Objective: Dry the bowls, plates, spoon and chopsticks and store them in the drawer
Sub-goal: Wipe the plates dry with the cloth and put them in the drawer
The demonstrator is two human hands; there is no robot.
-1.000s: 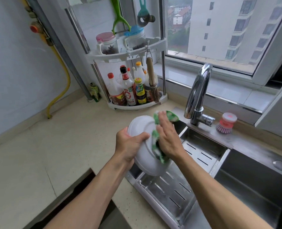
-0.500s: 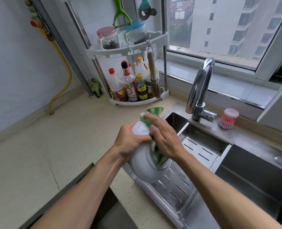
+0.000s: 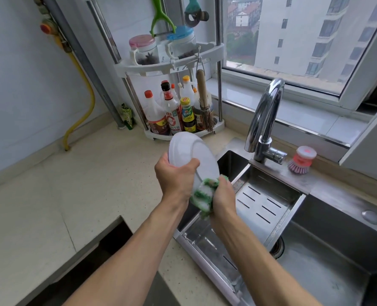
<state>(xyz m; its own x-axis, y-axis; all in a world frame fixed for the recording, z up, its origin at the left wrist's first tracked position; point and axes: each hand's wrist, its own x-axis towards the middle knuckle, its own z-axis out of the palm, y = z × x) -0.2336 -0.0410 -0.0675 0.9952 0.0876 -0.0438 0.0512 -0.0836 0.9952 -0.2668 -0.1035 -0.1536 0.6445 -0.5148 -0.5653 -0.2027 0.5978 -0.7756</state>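
A white plate (image 3: 189,149) is held tilted above the left edge of the sink, its underside facing me. My left hand (image 3: 172,176) grips its lower left rim, thumb across the plate's face. My right hand (image 3: 224,198) holds a bunched green and white cloth (image 3: 204,194) against the plate's lower right edge. The plate's other face is hidden. No bowls, spoon or chopsticks are in view.
A steel drain tray (image 3: 264,206) sits in the sink (image 3: 328,268) under the hands. A tap (image 3: 263,120) and a pink dish brush (image 3: 301,160) stand behind. A corner rack of bottles (image 3: 172,115) is on the beige counter (image 3: 50,195). An open dark drawer gap (image 3: 90,266) lies at bottom left.
The right hand with the cloth slid from the plate's top edge down to its lower right edge. The plate was turned and raised slightly.
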